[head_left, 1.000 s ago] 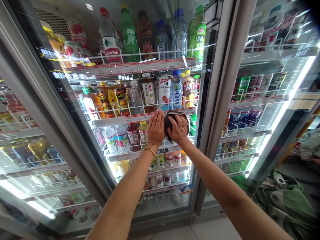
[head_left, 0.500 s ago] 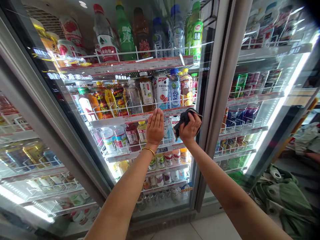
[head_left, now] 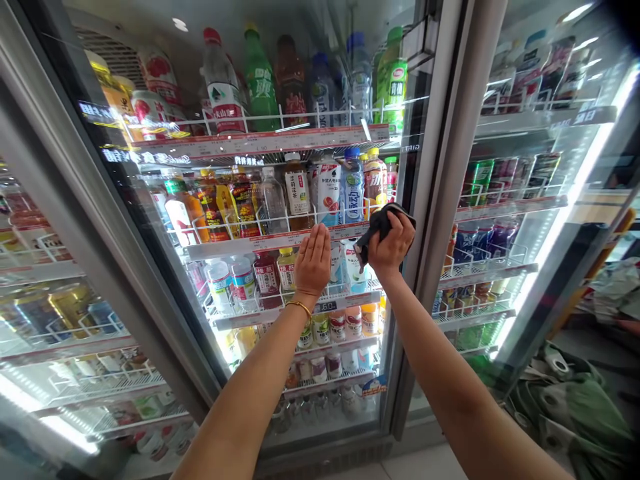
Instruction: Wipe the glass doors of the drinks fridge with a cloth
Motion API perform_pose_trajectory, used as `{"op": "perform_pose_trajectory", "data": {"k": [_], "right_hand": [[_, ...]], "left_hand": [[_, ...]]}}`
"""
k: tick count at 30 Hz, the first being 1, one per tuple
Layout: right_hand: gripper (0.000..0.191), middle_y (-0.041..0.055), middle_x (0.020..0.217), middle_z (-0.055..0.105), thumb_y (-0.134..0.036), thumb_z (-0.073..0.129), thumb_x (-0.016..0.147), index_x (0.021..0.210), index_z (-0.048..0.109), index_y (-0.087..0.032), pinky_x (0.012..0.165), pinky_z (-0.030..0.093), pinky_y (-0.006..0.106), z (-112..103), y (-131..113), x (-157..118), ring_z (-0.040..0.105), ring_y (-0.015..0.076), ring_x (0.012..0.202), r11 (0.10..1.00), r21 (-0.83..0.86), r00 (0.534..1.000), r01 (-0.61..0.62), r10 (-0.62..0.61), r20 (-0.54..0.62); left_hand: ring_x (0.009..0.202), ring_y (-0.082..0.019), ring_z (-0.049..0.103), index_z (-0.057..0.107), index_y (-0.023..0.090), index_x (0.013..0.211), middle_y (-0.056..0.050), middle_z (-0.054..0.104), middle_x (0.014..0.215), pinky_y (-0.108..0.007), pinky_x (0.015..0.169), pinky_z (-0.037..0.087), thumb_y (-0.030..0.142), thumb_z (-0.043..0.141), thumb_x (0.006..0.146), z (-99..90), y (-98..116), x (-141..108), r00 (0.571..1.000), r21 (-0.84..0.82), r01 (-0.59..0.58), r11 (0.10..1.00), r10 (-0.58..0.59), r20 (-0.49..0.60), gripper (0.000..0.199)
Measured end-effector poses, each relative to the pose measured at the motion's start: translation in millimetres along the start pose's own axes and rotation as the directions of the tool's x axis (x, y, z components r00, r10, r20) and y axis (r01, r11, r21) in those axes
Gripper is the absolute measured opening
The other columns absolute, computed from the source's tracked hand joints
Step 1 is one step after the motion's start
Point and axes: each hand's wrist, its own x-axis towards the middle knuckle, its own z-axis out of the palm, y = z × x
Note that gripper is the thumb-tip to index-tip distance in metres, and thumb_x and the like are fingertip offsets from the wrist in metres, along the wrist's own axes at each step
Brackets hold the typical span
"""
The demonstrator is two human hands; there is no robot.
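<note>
Straight ahead is the glass door of a drinks fridge, closed, with bottles on the shelves behind it. My left hand lies flat against the glass near the middle, fingers stretched upward and side by side; a gold bangle circles the wrist. To its right, my right hand grips a dark cloth, bunched under the fingers and pressed to the glass close to the door's right frame. Part of the cloth is hidden by the hand.
A metal door frame runs down the right, with another lit drinks fridge beyond it. On the left stands a further fridge door with its grey frame. Green fabric lies at the lower right. Pale floor tiles show below.
My right hand with the cloth has shifted slightly up and right across the glass, toward the frame. My left hand stays flat at about the same place while the view tilts a little.
</note>
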Motion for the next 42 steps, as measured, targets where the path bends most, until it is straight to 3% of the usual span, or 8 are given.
{"op": "perform_pose_trajectory", "data": {"k": [6,12,18,24,28,33,38,42], "right_hand": [[0.047,0.0190,0.125,0.048,-0.026,0.046,0.084,0.129,0.044,-0.014,0.098,0.040,0.054,-1.2,-28.3,-48.8,0.044,0.0304,0.120,0.997,-0.040,0.997,0.073,-0.074,-0.026],[0.041,0.0101,0.126,0.052,-0.031,0.052,0.082,0.122,0.053,-0.023,0.103,0.039,0.044,8.1,-41.6,-20.3,0.044,0.0250,0.122,0.907,0.072,0.897,0.415,-0.421,0.137],[0.041,0.0137,0.125,0.051,-0.031,0.047,0.085,0.124,0.050,-0.018,0.102,0.039,0.046,6.0,-13.1,11.4,0.045,0.0255,0.118,0.986,-0.023,0.986,0.167,-0.167,0.019],[0.044,0.0179,0.124,0.049,-0.026,0.043,0.086,0.128,0.045,-0.014,0.100,0.039,0.054,-1.6,-13.0,-26.9,0.045,0.0284,0.119,0.999,-0.039,0.998,-0.008,0.006,-0.063],[0.046,0.0177,0.127,0.048,-0.027,0.046,0.084,0.128,0.046,-0.015,0.101,0.039,0.052,0.3,-33.1,-45.8,0.042,0.0291,0.123,0.992,-0.014,0.992,0.129,-0.129,0.014],[0.041,0.0100,0.128,0.051,-0.031,0.051,0.082,0.122,0.053,-0.023,0.105,0.037,0.044,7.1,-41.0,-24.3,0.041,0.0253,0.124,0.929,0.090,0.914,0.358,-0.368,0.169],[0.041,0.0120,0.129,0.049,-0.032,0.048,0.084,0.123,0.052,-0.021,0.104,0.036,0.047,5.0,-15.5,3.8,0.043,0.0265,0.122,0.973,0.026,0.963,0.230,-0.232,0.141],[0.042,0.0148,0.126,0.050,-0.029,0.047,0.084,0.124,0.050,-0.018,0.102,0.038,0.049,-3.8,3.7,-4.0,0.044,0.0274,0.120,0.989,-0.007,0.988,0.146,-0.146,0.058]], "left_hand": [[0.142,-0.017,0.018,0.015,0.012,0.149,-0.010,0.035,0.149,-0.038,0.120,0.021,0.012,0.031,0.095,-3.0,2.8,1.5,1.000,-0.011,0.008,1.000,-0.008,0.006,0.057],[0.142,-0.017,0.020,0.017,0.012,0.149,-0.010,0.034,0.149,-0.038,0.119,0.024,0.012,0.026,0.095,-4.5,1.9,0.6,0.999,-0.008,0.029,1.000,-0.029,0.015,0.054],[0.142,-0.017,0.020,0.012,0.015,0.149,-0.010,0.033,0.149,-0.038,0.120,0.022,0.012,0.029,0.095,-1.9,0.8,0.2,1.000,-0.032,0.021,0.999,-0.020,0.023,0.057],[0.142,-0.017,0.019,0.011,0.014,0.149,-0.010,0.032,0.150,-0.038,0.120,0.021,0.012,0.030,0.095,0.4,0.8,-0.3,1.000,-0.041,0.021,0.999,-0.020,0.023,0.058],[0.142,-0.017,0.018,0.013,0.014,0.149,-0.009,0.031,0.150,-0.038,0.121,0.021,0.013,0.028,0.095,-0.6,1.5,0.5,0.999,-0.050,0.025,0.998,-0.024,0.030,0.056],[0.143,-0.016,0.015,0.013,0.013,0.149,-0.008,0.031,0.151,-0.036,0.121,0.022,0.012,0.024,0.095,-3.0,2.5,1.5,1.000,-0.005,0.009,1.000,-0.009,0.012,0.055],[0.142,-0.017,0.019,0.017,0.014,0.149,-0.009,0.033,0.150,-0.038,0.120,0.022,0.013,0.028,0.095,0.8,1.1,1.0,1.000,-0.016,0.016,1.000,-0.016,0.009,0.055],[0.142,-0.018,0.020,0.014,0.015,0.149,-0.010,0.035,0.148,-0.039,0.120,0.024,0.014,0.032,0.095,1.2,-1.1,1.3,1.000,0.003,0.003,1.000,-0.003,-0.012,0.057]]}}
